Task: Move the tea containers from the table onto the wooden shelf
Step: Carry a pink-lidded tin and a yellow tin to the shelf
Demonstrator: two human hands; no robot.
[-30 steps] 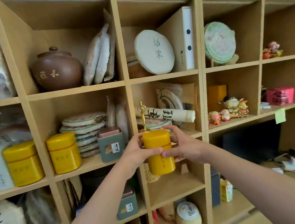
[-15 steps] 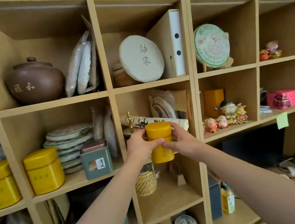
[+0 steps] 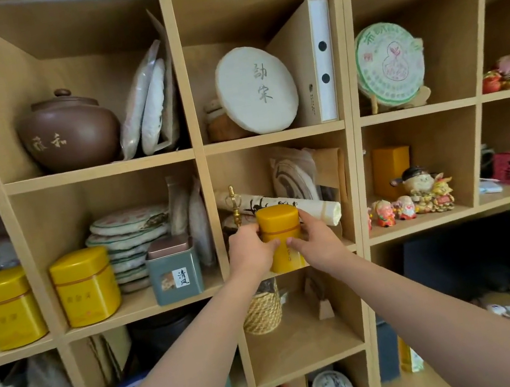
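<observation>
A yellow tea tin stands upright at the front edge of the middle compartment of the wooden shelf. My left hand grips its left side and my right hand its right side. Its base is level with the shelf board. Two more yellow tea tins and a grey-green square tin stand in the compartments to the left.
Behind the held tin lie a rolled paper scroll and a small brass ornament. A woven rope jar sits in the compartment below. Small figurines fill the compartment to the right, stacked tea cakes the one to the left.
Both hands have lifted the yellow tin up from the lower compartment's level and forward to the front edge of the middle compartment. The view has shifted closer and to the right.
</observation>
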